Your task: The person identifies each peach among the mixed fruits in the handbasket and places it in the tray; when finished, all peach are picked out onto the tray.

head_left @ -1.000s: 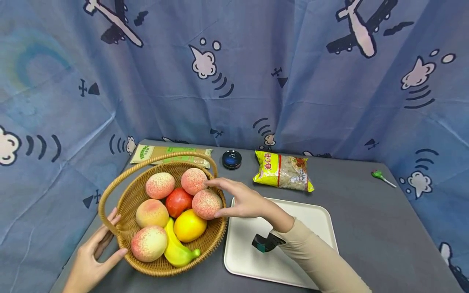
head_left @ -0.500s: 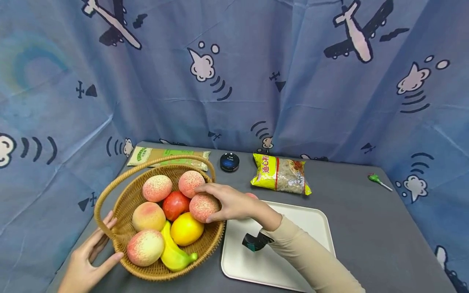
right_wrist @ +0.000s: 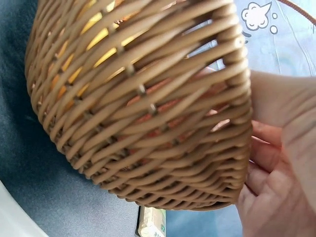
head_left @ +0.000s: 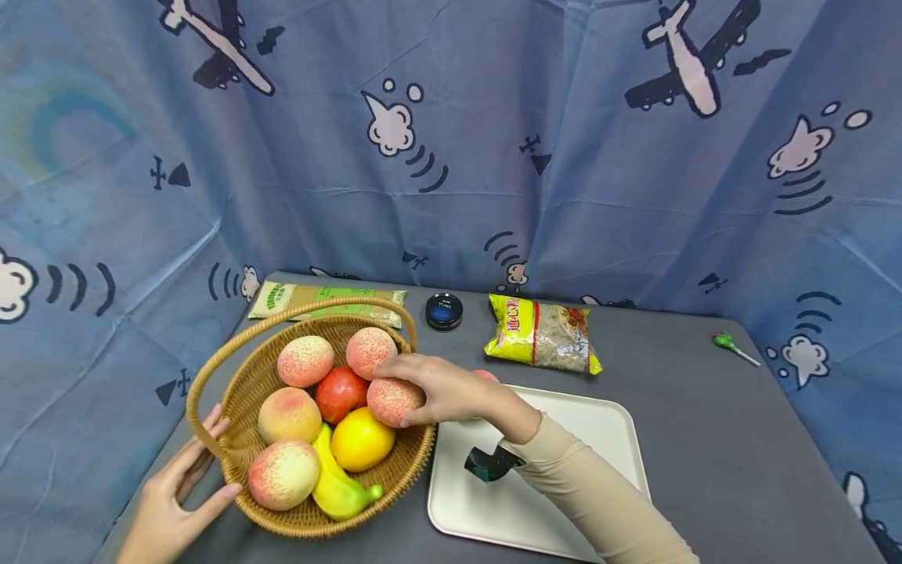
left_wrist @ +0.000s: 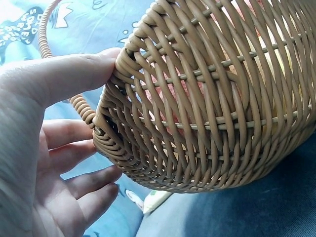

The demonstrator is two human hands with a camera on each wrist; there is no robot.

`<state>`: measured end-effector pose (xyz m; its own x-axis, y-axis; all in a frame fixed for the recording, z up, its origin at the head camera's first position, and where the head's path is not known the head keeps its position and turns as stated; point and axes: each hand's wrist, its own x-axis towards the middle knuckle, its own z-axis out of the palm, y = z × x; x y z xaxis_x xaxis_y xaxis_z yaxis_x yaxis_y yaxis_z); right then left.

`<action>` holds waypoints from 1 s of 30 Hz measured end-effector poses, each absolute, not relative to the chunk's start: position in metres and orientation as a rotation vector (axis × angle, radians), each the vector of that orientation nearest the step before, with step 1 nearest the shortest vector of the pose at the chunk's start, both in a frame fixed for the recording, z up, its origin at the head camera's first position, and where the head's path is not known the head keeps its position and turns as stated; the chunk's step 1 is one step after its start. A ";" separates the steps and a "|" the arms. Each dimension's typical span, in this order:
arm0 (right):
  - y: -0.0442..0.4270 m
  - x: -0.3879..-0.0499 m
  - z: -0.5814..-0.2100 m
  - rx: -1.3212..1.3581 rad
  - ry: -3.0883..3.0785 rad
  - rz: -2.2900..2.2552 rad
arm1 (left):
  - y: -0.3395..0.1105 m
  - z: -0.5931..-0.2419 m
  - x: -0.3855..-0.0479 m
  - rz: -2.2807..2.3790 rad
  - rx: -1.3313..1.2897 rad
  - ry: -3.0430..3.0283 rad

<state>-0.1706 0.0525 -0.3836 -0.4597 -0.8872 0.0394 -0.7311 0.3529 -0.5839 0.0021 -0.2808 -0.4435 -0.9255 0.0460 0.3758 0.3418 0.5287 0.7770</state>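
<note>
1. Head: my right hand (head_left: 440, 385) has its fingers curled round a peach (head_left: 393, 402) in the basket (head_left: 406, 452), on the side near the tray (head_left: 486, 513); my left hand (head_left: 171, 498) touches the basket, fingers extended.
2. Left wrist: I see those fingers loosely spread beside the handle (left_wrist: 81, 107).
3. Right wrist: the basket's weave screens my right fingers' hold.

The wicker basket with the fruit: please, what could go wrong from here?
The right hand holds a peach close to a second peach and a lemon; lifting it might make these roll.

The left hand touches the wicker basket at the rim with fairly straight fingers, so the basket could perhaps shift if bumped.

A pink object, mostly hidden behind the right wrist, might get knocked.
</note>
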 end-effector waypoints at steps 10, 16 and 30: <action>0.058 -0.173 -0.388 -1.458 2.319 -0.973 | -0.281 -0.445 0.001 -1.357 -0.324 -2.471; 0.063 -0.170 -0.386 -1.447 2.279 -1.200 | -0.281 -0.445 0.003 -1.366 -0.320 -2.458; 0.120 -0.154 -0.379 -1.261 2.079 -1.678 | -0.282 -0.445 0.002 -1.356 -0.302 -2.478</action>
<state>-0.1536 0.1195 -0.3789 -0.6214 -0.7011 0.3498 -0.4899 -0.0007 -0.8718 0.0025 -0.2816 -0.4451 -0.9331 0.0399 0.3575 0.3226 0.5326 0.7825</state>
